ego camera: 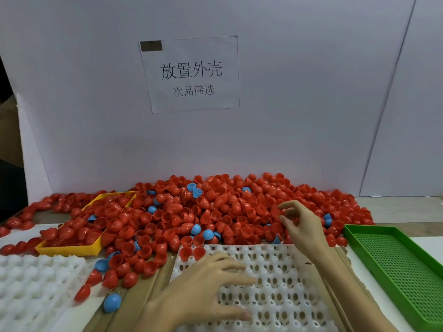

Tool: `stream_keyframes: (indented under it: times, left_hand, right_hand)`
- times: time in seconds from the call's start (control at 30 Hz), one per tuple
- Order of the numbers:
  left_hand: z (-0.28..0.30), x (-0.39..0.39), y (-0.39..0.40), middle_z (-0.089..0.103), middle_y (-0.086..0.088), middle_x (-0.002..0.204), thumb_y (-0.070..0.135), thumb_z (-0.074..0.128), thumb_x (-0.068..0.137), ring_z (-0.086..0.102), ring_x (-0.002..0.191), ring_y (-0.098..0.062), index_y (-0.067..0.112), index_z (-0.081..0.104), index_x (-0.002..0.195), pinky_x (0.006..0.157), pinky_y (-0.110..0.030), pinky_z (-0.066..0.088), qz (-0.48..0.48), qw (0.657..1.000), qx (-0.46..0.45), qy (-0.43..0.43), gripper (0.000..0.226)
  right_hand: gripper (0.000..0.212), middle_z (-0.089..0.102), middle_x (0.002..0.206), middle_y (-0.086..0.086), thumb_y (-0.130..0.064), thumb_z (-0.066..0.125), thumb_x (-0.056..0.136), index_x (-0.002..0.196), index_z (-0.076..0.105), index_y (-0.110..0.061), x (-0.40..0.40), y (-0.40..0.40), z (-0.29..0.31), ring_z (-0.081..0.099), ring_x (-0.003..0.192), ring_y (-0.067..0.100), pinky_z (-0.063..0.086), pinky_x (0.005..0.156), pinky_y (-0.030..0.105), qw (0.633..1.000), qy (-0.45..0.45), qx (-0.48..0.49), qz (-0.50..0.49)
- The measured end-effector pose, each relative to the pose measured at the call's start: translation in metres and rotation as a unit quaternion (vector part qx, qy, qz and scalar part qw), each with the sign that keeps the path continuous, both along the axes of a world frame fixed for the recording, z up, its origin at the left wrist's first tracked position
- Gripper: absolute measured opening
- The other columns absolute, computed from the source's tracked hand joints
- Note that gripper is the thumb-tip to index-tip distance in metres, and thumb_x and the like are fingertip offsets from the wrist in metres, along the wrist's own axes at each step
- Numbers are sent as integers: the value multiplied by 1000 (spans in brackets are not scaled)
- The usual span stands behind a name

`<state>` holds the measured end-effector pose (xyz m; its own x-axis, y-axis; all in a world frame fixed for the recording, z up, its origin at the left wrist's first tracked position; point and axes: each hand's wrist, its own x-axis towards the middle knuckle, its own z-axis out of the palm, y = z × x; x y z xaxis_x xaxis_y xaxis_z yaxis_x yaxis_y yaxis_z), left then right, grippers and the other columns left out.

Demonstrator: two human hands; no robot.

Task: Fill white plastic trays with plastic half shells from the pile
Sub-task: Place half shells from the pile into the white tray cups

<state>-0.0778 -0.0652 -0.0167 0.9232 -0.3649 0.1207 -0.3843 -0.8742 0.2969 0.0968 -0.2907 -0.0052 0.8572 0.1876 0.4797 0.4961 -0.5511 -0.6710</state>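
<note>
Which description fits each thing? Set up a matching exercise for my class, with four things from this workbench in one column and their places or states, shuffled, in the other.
Things:
1. yellow tray
2. green tray
3. left hand
4. right hand

Descriptions:
A. reaches into the pile of shells
B. lies at the far right, holding no shells
C. rests with spread fingers on the white tray
D. sits at the left, holding red shells

Pairs: 1-D, 2-B, 3-C, 4-A
</note>
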Motion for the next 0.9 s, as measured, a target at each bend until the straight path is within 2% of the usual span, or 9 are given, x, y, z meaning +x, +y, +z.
stream_keyframes:
  times: [0.07, 0.17, 0.23, 0.3, 0.4, 0.47, 0.57, 0.7, 0.9]
  left_hand:
    - [1, 0, -2, 31, 42, 150, 92, 41, 82, 13, 135, 27, 68, 39, 140, 108, -16, 17, 15, 1000, -13, -11, 63]
    - [9, -1, -7, 41, 49, 133, 83, 39, 90, 25, 127, 31, 56, 54, 136, 97, -5, 26, 65, 993, -87, -55, 56]
    - [16, -2, -11, 53, 42, 125, 69, 47, 96, 45, 122, 21, 48, 61, 132, 95, -2, 35, 99, 975, -163, -115, 45]
    - [21, -4, -15, 57, 36, 123, 52, 56, 98, 57, 116, 11, 47, 57, 136, 93, -4, 42, 126, 946, -251, -161, 38]
    - [24, -5, -22, 52, 37, 134, 45, 57, 100, 60, 116, 9, 53, 45, 145, 92, -7, 47, 137, 906, -382, -120, 47]
    - [26, -4, -26, 61, 31, 131, 46, 53, 100, 66, 111, 2, 49, 54, 139, 93, -14, 52, 133, 883, -442, -89, 38]
    - [27, -4, -28, 75, 16, 106, 40, 57, 99, 71, 96, -10, 36, 73, 112, 87, -22, 56, 155, 862, -471, -105, 21]
    - [25, 0, -19, 75, 9, 108, 16, 76, 92, 73, 102, -9, 22, 76, 103, 88, -19, 56, 166, 835, -522, -56, 13]
    - [21, 2, -14, 79, 10, 97, 12, 83, 83, 75, 93, -9, 33, 79, 97, 81, -21, 58, 192, 851, -489, -24, 26]
  right_hand:
    - [25, 75, 89, -5, -12, 78, 92, 109, 69, -27, -9, 1, 7, 72, 90, 6, 56, 79, 18, 990, 67, 101, 68]
    - [26, 79, 94, -7, -28, 80, 88, 112, 72, -33, -25, 4, 15, 74, 95, 4, 55, 89, 25, 967, 121, 163, 154]
    - [26, 80, 100, -4, -37, 80, 85, 110, 76, -33, -36, 6, 21, 75, 100, 10, 56, 96, 33, 955, 143, 168, 200]
    - [22, 80, 104, -1, -38, 81, 86, 108, 79, -33, -46, 8, 24, 75, 102, 16, 58, 98, 38, 944, 159, 155, 244]
    - [17, 79, 107, 0, -32, 80, 91, 108, 80, -31, -57, 15, 25, 74, 101, 18, 60, 94, 36, 934, 155, 114, 301]
    - [16, 79, 107, 1, -25, 80, 93, 109, 81, -26, -64, 19, 25, 74, 95, 15, 60, 86, 30, 926, 147, 98, 334]
    - [17, 79, 103, 2, -14, 82, 91, 107, 82, -21, -67, 22, 22, 72, 88, 14, 59, 82, 29, 929, 128, 84, 338]
    - [20, 78, 104, 5, -5, 81, 90, 107, 79, -15, -68, 24, 19, 74, 92, 22, 60, 84, 33, 928, 101, 89, 347]
    - [28, 77, 106, 4, 1, 79, 90, 113, 76, -14, -69, 29, 14, 74, 102, 24, 60, 92, 38, 924, 91, 90, 359]
